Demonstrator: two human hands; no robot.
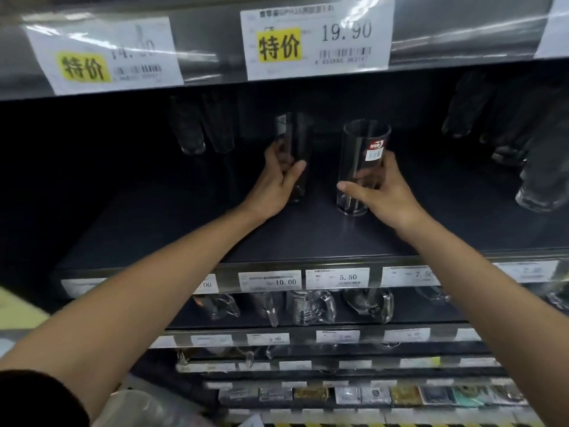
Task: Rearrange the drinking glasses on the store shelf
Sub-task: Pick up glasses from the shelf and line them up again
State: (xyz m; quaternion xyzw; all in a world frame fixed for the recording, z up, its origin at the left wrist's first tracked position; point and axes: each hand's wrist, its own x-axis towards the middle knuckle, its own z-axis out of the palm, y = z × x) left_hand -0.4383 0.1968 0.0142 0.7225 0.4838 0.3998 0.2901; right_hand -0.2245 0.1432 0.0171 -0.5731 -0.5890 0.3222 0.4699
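Mid-frame on the dark shelf (308, 238), the left hand (277, 183) wraps a tall glass (294, 131) and the right hand (381, 192) wraps the labelled glass (360, 143) beside it, both upright, other glasses (535, 180) crowding far right.

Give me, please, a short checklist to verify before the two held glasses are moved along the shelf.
1. Left hand grips the plain glass firmly: ok, fingers and thumb wrap round it.
2. Right hand grips the stickered glass: ok, thumb in front, fingers behind.
3. The two glasses do not touch each other: ok, a clear gap shows.
4. Both glasses stand about upright: ok.
5. Shelf in front of the hands is bare: ok.
6. Bottoms are lifted off the shelf: cannot tell, too dark.
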